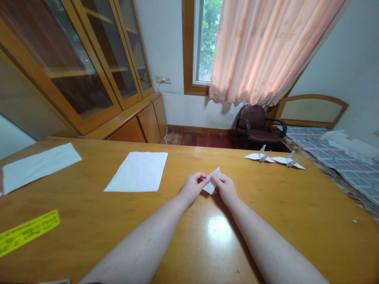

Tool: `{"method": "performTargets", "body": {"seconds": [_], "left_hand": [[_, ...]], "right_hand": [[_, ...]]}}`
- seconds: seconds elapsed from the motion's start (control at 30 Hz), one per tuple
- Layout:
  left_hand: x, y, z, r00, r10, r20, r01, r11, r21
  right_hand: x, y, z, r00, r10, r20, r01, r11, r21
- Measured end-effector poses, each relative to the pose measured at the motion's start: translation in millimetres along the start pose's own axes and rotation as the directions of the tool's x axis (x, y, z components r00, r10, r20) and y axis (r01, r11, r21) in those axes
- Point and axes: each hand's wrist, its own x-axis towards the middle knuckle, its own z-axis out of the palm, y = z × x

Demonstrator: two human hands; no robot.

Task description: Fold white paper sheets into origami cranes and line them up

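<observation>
Both of my hands meet over the middle of the wooden table [266,221], pinching one small folded piece of white paper [212,181]. My left hand [192,186] grips its left side with closed fingers. My right hand [226,187] pinches its right side near the upper point. The folded paper is angular, partly hidden by my fingers, and held just above the tabletop.
A flat white sheet [137,171] lies left of my hands, and another white sheet [37,165] sits at the far left. Two folded paper cranes [274,157] stand at the back right. A yellow label [26,230] lies near the left front. A chair [259,126] and a bed [340,157] stand beyond the table.
</observation>
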Motion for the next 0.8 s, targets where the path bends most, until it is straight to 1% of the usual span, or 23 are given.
{"method": "performTargets", "body": {"seconds": [0.1, 0.2, 0.3, 0.37, 0.43, 0.53, 0.63, 0.73, 0.8], "left_hand": [[0.5, -0.7, 0.8, 1.000, 0.006, -0.008, -0.006, 1.000, -0.001], [0.4, -2.8, 2.2, 1.000, -0.011, 0.018, 0.011, 1.000, -0.023], [-1.2, -3.3, 3.1, 0.990, -0.042, 0.133, 0.043, 0.999, -0.006], [-2.4, -2.7, 3.2, 0.977, -0.062, 0.205, 0.047, 0.996, 0.073], [-3.3, -2.0, 3.1, 0.967, -0.079, 0.241, 0.048, 0.990, 0.134], [-3.5, -1.8, 2.4, 0.964, -0.090, 0.250, 0.052, 0.987, 0.154], [-3.2, -1.5, 1.1, 0.972, -0.058, 0.227, 0.013, 0.980, 0.197], [-3.4, 0.1, 0.0, 0.980, -0.027, 0.199, -0.024, 0.969, 0.248], [-3.9, 1.8, 0.0, 0.978, -0.034, 0.207, -0.024, 0.962, 0.274]], "right_hand": [[-0.3, -3.8, -0.7, 0.999, 0.000, -0.051, -0.001, 1.000, -0.027], [0.8, -5.3, -1.4, 0.996, 0.067, -0.058, -0.065, 0.997, 0.038], [2.5, -1.1, -2.1, 0.994, 0.077, -0.076, -0.070, 0.993, 0.095], [3.3, 3.9, -2.4, 0.993, 0.078, -0.089, -0.066, 0.988, 0.137], [3.5, 8.2, -2.5, 0.991, 0.111, -0.080, -0.095, 0.979, 0.182], [3.3, 9.8, -1.7, 0.982, 0.181, -0.056, -0.162, 0.957, 0.240], [3.1, 5.0, -0.5, 0.975, 0.218, -0.043, -0.199, 0.942, 0.269], [3.1, -1.4, -0.5, 0.975, 0.222, -0.015, -0.212, 0.946, 0.246], [3.3, -3.9, -1.9, 0.975, 0.224, -0.016, -0.215, 0.954, 0.210]]}}
